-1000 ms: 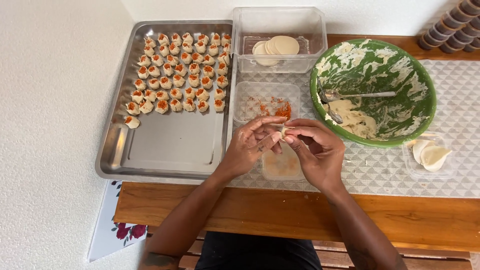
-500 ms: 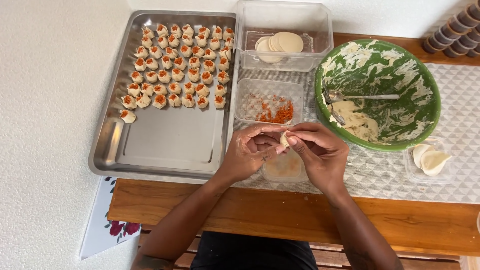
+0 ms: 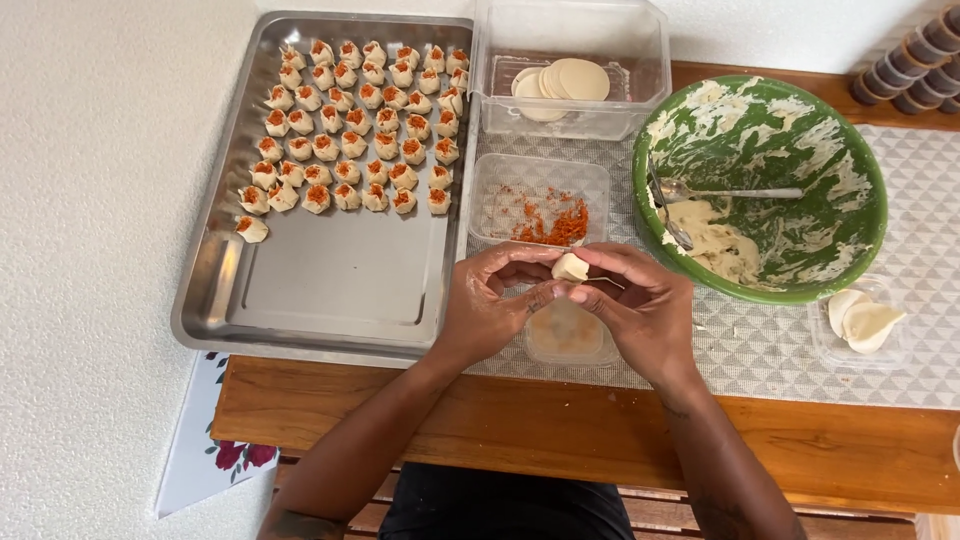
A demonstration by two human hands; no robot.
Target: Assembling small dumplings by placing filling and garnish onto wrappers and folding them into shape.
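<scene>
Both my hands meet over the table's front, pinching one small pale dumpling (image 3: 570, 267) between their fingertips. My left hand (image 3: 490, 305) cups it from the left and my right hand (image 3: 640, 305) closes on it from the right. Just below them sits a small clear dish (image 3: 568, 335) with a pale liquid. A clear tub with orange shredded topping (image 3: 545, 205) lies right behind my hands. A steel tray (image 3: 330, 280) at the left holds several rows of finished dumplings (image 3: 355, 125) topped with orange.
A green bowl (image 3: 850, 215) with pale filling and two spoons stands at the right. A clear box with round wrappers (image 3: 565, 80) is at the back. A small dish with wrappers (image 3: 862, 322) sits at the far right, dark cups (image 3: 915, 60) in the corner.
The view has shifted slightly and the dumpling now shows more clearly between my fingertips. My hands stay together at the same spot, turning and pinching it.
</scene>
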